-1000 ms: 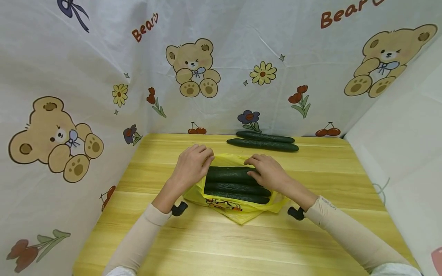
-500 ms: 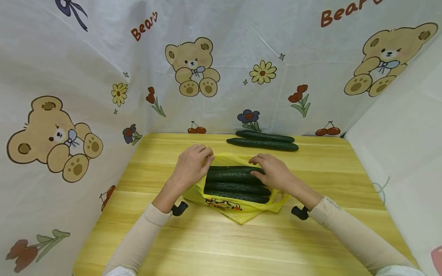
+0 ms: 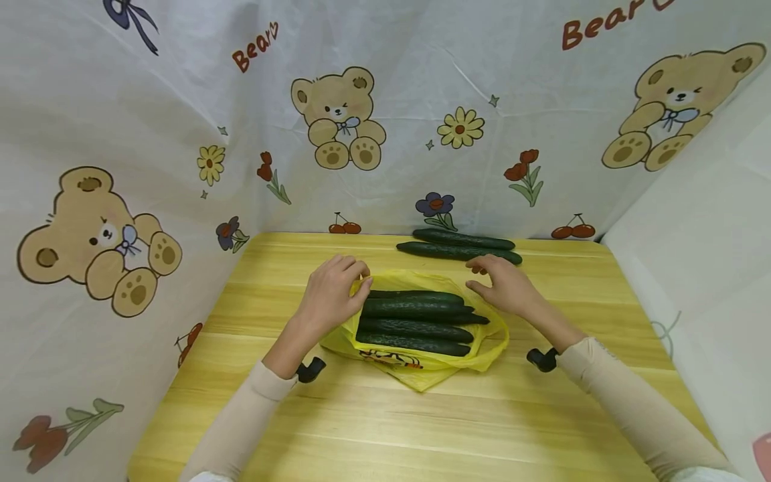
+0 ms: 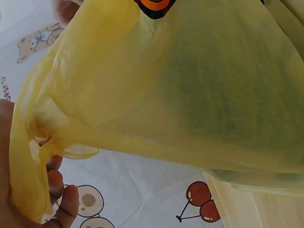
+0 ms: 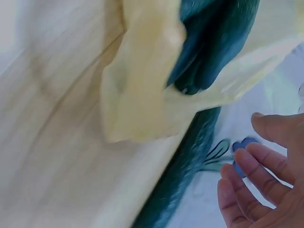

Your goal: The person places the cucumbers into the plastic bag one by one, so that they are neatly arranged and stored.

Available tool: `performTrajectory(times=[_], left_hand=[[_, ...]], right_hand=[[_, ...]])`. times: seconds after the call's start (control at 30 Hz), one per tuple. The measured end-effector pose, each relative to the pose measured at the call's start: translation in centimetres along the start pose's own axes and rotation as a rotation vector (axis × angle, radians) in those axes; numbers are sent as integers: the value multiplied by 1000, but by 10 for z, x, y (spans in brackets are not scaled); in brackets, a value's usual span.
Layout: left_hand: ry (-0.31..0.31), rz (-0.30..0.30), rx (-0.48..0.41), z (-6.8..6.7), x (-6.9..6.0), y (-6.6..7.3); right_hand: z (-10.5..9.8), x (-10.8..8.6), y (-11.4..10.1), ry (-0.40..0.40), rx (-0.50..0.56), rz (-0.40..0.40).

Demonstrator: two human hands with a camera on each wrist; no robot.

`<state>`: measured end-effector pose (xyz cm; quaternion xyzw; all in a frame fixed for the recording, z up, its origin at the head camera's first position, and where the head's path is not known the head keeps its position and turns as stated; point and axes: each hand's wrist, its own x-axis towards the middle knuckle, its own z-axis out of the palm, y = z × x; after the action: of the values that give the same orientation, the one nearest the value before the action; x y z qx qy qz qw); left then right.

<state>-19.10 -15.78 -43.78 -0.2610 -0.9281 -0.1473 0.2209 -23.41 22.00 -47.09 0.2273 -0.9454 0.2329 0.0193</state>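
A yellow plastic bag (image 3: 421, 379) lies on the table with its mouth spread and several dark green cucumbers (image 3: 412, 308) side by side inside. My left hand (image 3: 330, 294) holds the bag's left edge; in the left wrist view the yellow plastic (image 4: 28, 175) runs through the curled fingers. Off the bag's right rim, my right hand (image 3: 507, 286) hovers with relaxed, parted fingers and nothing in them. Just beyond it, two more cucumbers lie along the table's back edge, a nearer cucumber (image 3: 434, 250) and a farther cucumber (image 3: 464, 239).
The wooden table (image 3: 373, 435) ends at a white cloth wall (image 3: 397, 194) printed with bears and flowers, which also closes the left side. At the right stands a plain white wall (image 3: 693, 268) with a thin greenish cord (image 3: 665, 331) near the table's edge.
My right hand has left the cucumbers in the bag and moved right and back, toward the two at the rear. The bag's right rim has opened wider; my left hand stays nearly still.
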Motion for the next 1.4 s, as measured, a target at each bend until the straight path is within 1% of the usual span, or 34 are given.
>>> performTrajectory(times=[0.13, 0.23, 0.4, 0.47, 0.57, 0.67, 0.8, 0.9, 1.03, 1.2, 1.4], left_hand=[[17, -8, 27, -1, -6, 1], [34, -4, 70, -2, -13, 3], [66, 46, 161, -3, -25, 7], [84, 63, 197, -3, -28, 7], [95, 64, 234, -3, -31, 8], [93, 45, 222, 0, -33, 6], [84, -2, 158, 4, -35, 3], [93, -31, 118, 6, -36, 2], [113, -40, 88, 7, -35, 2], [122, -46, 77, 8, -35, 3], [111, -61, 73, 10, -35, 4]], right_hand=[[-1, -2, 22, 19, 70, 59], [1, -3, 39, 37, 76, 94], [-1, -3, 69, 75, 77, 153], [-1, -1, 79, 76, 87, 175], [0, 3, 92, 72, 96, 205], [4, 7, 100, 60, 105, 224], [9, 14, 107, 35, 96, 228], [11, 18, 111, 9, 81, 238], [12, 22, 119, -12, 74, 269], [17, 29, 129, -21, 102, 265], [20, 35, 133, -30, 115, 277]])
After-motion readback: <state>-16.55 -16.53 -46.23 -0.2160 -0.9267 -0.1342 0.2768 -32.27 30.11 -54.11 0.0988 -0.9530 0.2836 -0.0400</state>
